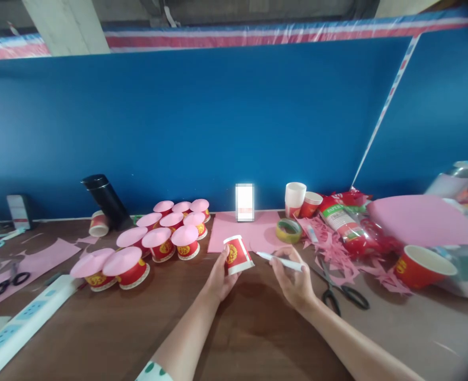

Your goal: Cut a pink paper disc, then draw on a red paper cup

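Note:
My left hand (218,276) is closed around a red paper cup (237,255) with a gold emblem and a white rim, tilted above the table. Between the fingers of my right hand (293,280) is a white marker pen (285,261), its tip pointing left at the cup with a small gap between them. Behind the two hands lies a sheet of pink paper (226,230). A roll of tape (289,230) rests at its right edge. Black-handled scissors (339,291) lie just right of my right hand.
Left stand several upturned red cups topped with pink discs (125,261). A black flask (106,198) leans behind them, near a white power strip (27,323). At the right are pink paper scraps (337,256), a red plastic package (351,225) and a red cup (420,267). A blue partition (202,127) closes the back.

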`<move>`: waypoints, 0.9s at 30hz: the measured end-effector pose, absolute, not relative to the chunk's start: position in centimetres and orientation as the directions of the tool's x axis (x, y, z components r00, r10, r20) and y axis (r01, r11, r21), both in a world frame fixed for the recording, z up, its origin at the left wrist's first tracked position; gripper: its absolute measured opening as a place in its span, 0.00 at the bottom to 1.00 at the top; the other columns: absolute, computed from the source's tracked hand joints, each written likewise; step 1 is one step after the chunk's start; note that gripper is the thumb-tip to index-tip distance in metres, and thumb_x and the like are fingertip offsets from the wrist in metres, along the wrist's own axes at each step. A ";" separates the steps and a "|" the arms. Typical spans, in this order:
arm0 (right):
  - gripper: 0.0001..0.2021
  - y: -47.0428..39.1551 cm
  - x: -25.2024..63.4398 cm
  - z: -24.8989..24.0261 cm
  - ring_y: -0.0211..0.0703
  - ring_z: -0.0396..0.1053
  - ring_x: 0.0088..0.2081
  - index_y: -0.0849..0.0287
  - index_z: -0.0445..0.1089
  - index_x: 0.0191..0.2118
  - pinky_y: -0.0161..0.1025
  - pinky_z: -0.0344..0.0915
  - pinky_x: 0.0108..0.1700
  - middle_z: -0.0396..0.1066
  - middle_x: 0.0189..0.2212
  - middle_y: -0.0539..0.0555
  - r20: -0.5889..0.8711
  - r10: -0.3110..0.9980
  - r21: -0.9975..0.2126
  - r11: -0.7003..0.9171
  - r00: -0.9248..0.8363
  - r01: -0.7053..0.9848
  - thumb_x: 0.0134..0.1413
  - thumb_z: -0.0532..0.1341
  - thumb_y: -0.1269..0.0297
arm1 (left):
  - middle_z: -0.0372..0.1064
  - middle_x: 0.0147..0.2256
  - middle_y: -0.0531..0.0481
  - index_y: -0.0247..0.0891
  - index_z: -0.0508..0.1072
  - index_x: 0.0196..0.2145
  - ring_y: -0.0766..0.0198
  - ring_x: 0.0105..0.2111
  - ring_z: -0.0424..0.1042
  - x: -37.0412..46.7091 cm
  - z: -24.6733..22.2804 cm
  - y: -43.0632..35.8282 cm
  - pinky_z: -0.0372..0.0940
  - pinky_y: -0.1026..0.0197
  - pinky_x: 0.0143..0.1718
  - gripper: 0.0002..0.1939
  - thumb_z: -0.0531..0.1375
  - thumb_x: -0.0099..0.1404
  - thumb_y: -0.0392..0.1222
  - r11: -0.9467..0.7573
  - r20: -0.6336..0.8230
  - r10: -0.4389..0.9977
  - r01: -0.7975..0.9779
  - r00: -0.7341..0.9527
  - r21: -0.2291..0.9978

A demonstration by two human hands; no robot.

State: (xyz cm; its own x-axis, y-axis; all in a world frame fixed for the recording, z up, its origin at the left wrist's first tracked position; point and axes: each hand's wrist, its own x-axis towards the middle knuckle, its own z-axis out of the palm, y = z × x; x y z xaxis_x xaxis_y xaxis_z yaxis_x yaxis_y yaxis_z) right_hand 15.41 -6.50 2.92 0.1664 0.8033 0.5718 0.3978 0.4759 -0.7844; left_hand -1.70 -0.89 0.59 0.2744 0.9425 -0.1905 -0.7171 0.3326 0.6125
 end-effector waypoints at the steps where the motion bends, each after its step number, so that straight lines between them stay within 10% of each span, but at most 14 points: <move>1: 0.04 -6.5 15.3 2.7 0.37 0.64 0.26 0.59 0.61 0.33 0.34 0.63 0.28 0.64 0.25 0.51 0.554 0.818 -0.801 0.471 0.158 0.370 0.55 0.55 0.65 | 0.72 0.35 0.47 0.35 0.70 0.39 0.63 0.35 0.71 -1.6 0.7 -0.9 0.65 0.60 0.43 0.14 0.60 0.58 0.46 0.324 -0.187 0.946 -0.715 0.267 0.620; 27: 0.04 -8.1 14.4 4.1 0.40 0.67 0.27 0.59 0.65 0.32 0.36 0.64 0.31 0.69 0.26 0.53 0.707 0.703 -0.581 0.635 -0.071 0.509 0.53 0.53 0.69 | 0.71 0.31 0.47 0.34 0.70 0.38 0.61 0.30 0.70 -0.3 0.4 -1.6 0.63 0.59 0.36 0.21 0.58 0.55 0.55 0.166 -0.084 0.982 -0.550 0.172 0.818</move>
State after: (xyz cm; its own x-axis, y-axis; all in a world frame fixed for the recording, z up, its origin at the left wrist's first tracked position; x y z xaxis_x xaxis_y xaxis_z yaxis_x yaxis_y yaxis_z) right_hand 14.42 -8.08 4.11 -0.0707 0.7032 0.7074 0.5092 0.6353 -0.5806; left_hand -0.35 -1.57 0.45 0.1719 0.9816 -0.0836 -0.5505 0.1660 0.8182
